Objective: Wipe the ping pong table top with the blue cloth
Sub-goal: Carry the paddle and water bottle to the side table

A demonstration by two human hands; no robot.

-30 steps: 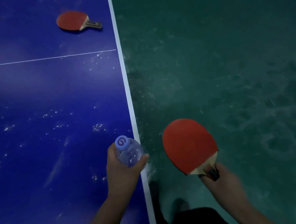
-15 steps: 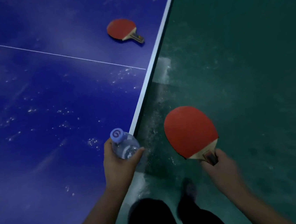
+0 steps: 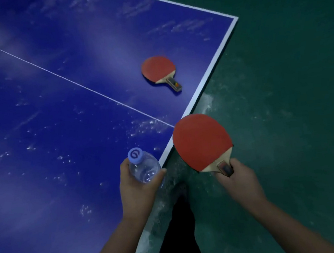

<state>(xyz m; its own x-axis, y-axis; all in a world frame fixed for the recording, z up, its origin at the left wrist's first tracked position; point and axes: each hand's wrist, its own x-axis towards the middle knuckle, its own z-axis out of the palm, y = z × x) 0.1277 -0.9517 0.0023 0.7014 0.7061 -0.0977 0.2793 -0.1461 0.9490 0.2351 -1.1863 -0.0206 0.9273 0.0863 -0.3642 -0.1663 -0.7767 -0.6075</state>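
Observation:
The blue ping pong table top [image 3: 58,117] fills the left and centre, with white droplets and smears scattered over it. My left hand [image 3: 136,188] grips a clear water bottle [image 3: 144,167] with a pale blue cap, just inside the table's right edge. My right hand [image 3: 239,180] holds a red paddle [image 3: 201,141] by its handle, over the floor beside the edge. No blue cloth is in view.
A second red paddle [image 3: 159,69] lies flat on the table near the far right corner [image 3: 235,18]. A white centre line [image 3: 75,84] crosses the top. Green floor [image 3: 282,93] spreads to the right. My dark trouser leg [image 3: 181,228] stands close to the table edge.
The view has swung round, so the table's right edge now runs diagonally and its far corner shows. Both hands keep their hold on the bottle and paddle and have moved along the edge toward the lying paddle.

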